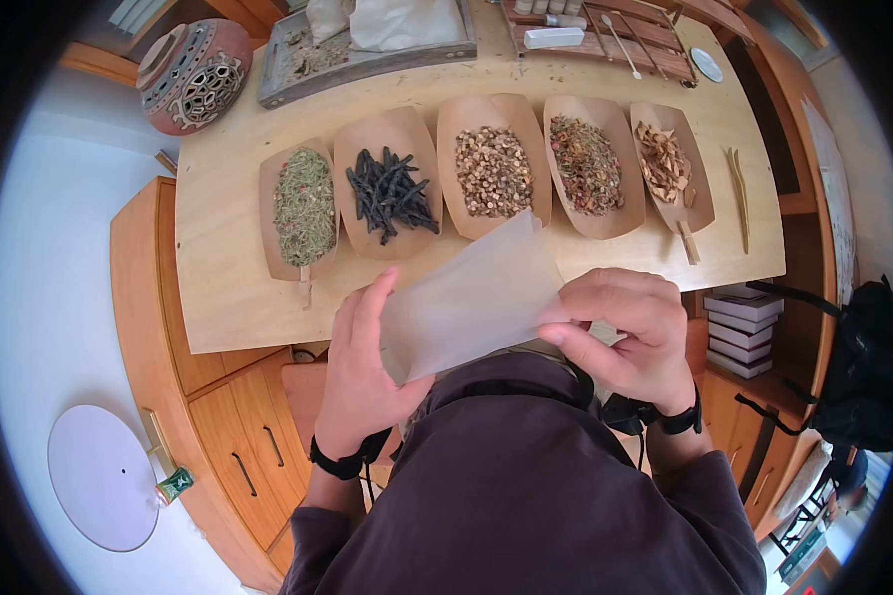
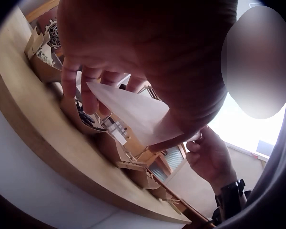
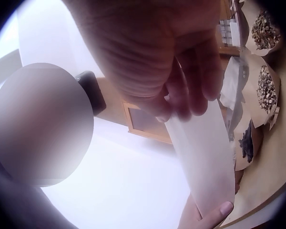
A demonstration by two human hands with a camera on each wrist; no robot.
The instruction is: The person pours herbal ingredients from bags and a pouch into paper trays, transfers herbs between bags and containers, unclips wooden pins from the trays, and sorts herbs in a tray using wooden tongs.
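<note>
A thin, translucent whitish sheet (image 1: 476, 288) is held up between both hands in front of the table's near edge. At its right edge, the right hand (image 1: 625, 327) pinches it between thumb and curled fingers. Against its left edge rests the left hand (image 1: 362, 347), fingers extended upward and thumb below. In the left wrist view the left hand's fingers (image 2: 89, 95) are straight and spread beside the sheet (image 2: 133, 112). The right wrist view shows the sheet (image 3: 205, 152) hanging from the right hand's fingers, its other end at the left hand (image 3: 207, 217).
Beyond the sheet stand several brown paper trays: dried green herb (image 1: 305, 208), black strips (image 1: 392, 193), beige chunks (image 1: 493, 171), a mixed herb (image 1: 587, 164) and wood-like shavings (image 1: 665, 164). Tweezers (image 1: 739, 198) lie right. Behind are a grey tray (image 1: 367, 74), pierced pot (image 1: 196, 77) and wooden rack (image 1: 605, 45).
</note>
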